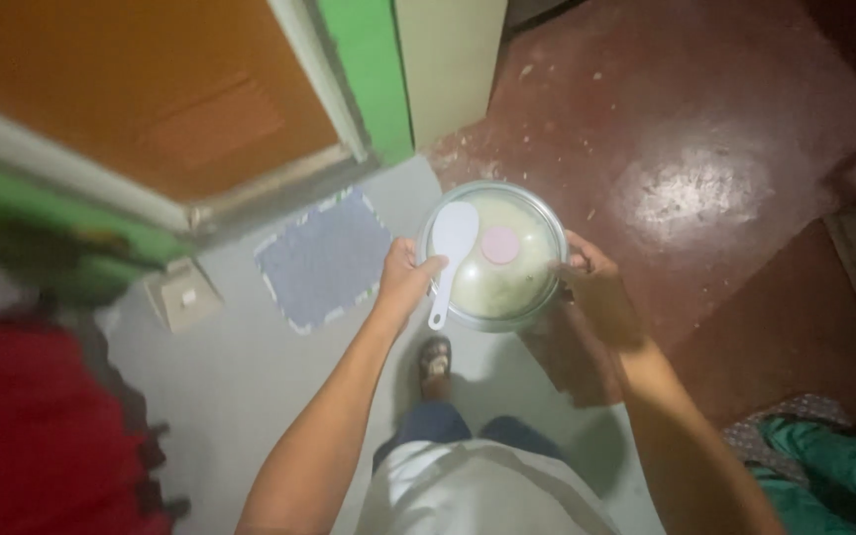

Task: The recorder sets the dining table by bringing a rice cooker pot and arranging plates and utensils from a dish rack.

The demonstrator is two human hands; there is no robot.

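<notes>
— Hands are holding what?
— Left hand point(404, 280) is gripping the round metal pot point(492, 254) at its left rim, pinning a white rice paddle point(450, 254); right hand point(587, 266) is clasping the right rim, above the floor point(705, 149).

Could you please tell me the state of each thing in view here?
Round metal pot: carried above the floor, glass lid on.
White plastic rice paddle: lying on the lid, pinned by the left thumb.
Left hand: gripping the pot's rim.
Right hand: gripping the opposite side.
Orange wooden door: cannot tell.
</notes>
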